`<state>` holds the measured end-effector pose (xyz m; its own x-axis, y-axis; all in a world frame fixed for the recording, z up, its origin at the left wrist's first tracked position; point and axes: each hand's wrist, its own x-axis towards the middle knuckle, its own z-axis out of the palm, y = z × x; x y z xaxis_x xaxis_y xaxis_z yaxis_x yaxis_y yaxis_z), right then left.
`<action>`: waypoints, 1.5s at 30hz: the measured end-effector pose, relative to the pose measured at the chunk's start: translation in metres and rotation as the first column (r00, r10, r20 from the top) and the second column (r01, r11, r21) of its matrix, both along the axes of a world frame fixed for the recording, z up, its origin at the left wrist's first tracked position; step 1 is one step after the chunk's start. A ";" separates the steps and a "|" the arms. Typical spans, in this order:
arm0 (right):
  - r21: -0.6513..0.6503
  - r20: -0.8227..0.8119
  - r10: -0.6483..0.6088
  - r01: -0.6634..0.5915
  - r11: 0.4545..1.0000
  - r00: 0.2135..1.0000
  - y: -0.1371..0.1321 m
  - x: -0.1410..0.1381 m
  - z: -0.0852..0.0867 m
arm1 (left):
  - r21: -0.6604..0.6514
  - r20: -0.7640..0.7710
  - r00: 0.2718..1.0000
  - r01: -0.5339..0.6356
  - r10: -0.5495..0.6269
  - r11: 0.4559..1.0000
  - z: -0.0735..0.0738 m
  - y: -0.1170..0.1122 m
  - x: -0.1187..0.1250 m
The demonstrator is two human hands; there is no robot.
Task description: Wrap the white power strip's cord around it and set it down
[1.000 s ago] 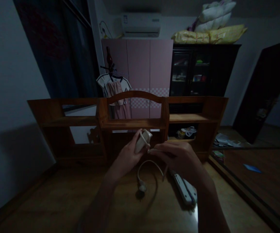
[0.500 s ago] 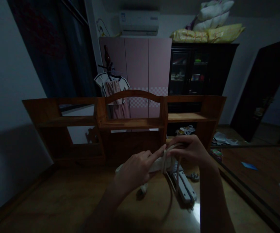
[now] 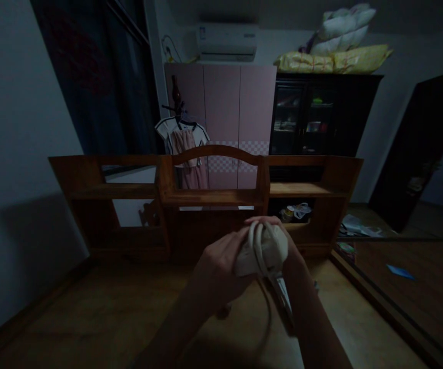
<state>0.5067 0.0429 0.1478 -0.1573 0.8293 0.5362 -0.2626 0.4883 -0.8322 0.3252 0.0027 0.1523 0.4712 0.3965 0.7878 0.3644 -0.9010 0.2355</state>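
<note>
A white appliance [image 3: 246, 260] of a kind I cannot make out is held up in front of me, with a pale cord [image 3: 258, 246] looped around it in several turns. Gripping its left side is my left hand [image 3: 219, 259], fingers closed. My right hand [image 3: 292, 251] is at the far right side, its bent fingers showing over the top by the cord; most of them are hidden behind the appliance. Slack cord hangs toward the wooden tabletop [image 3: 129, 307]. Below, a long white object [image 3: 282, 297] lies partly covered by my right forearm.
A wooden shelf unit [image 3: 213, 196] runs along the back of the tabletop. A small dark item [image 3: 224, 310] lies under my left wrist. To the right, a raised wooden edge [image 3: 375, 307] borders the surface, with papers [image 3: 400, 271] beyond it.
My right hand has gone from pinching the cord above the appliance to its far right side. The appliance is turned more end-on toward me, and the view has shifted slightly left.
</note>
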 end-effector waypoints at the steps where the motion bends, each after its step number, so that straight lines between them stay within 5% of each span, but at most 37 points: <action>1: -0.009 -0.028 -0.007 0.007 1.000 1.000 0.004 -0.004 -0.003 | -0.027 0.064 0.997 -0.045 0.046 0.999 0.000 0.002 -0.001; 5: -0.041 0.010 -0.028 0.029 0.999 1.000 0.016 -0.016 -0.012 | -0.252 0.244 0.945 -0.153 0.216 0.956 0.003 0.011 -0.004; 12: 0.220 0.328 -0.256 0.191 0.957 0.909 0.006 -0.040 -0.005 | -0.422 0.533 0.805 -0.014 0.261 0.906 0.003 0.037 -0.009; 15: 0.347 0.488 -0.454 0.312 0.885 0.745 0.000 -0.044 -0.004 | -0.468 0.579 0.776 0.066 0.249 0.881 -0.001 0.050 -0.015; 19: 0.442 0.704 -0.591 0.408 0.799 0.394 -0.012 -0.034 -0.002 | -0.473 0.647 0.706 0.076 0.288 0.878 -0.008 0.071 -0.030; 22: 0.531 0.708 -0.638 0.367 0.764 0.303 -0.022 -0.025 0.005 | -0.487 0.700 0.639 0.100 0.320 0.867 -0.014 0.090 -0.044; 26: 0.630 0.638 -0.706 0.318 0.708 0.308 -0.034 -0.024 0.015 | -0.531 0.685 0.646 0.126 0.337 0.838 -0.020 0.106 -0.052; 30: 0.668 0.614 -0.719 0.271 0.693 0.324 -0.043 -0.028 0.020 | -0.487 0.600 0.716 -0.028 0.357 0.873 -0.023 0.104 -0.044; 34: 0.661 0.614 -0.689 0.226 0.715 0.385 -0.051 -0.032 0.023 | -0.510 0.490 0.771 -0.124 0.406 0.851 -0.023 0.089 -0.036; 45: 0.596 0.501 -0.658 0.328 0.733 0.562 -0.062 -0.004 0.036 | -0.435 0.152 0.982 -0.035 0.112 0.900 -0.023 0.056 -0.006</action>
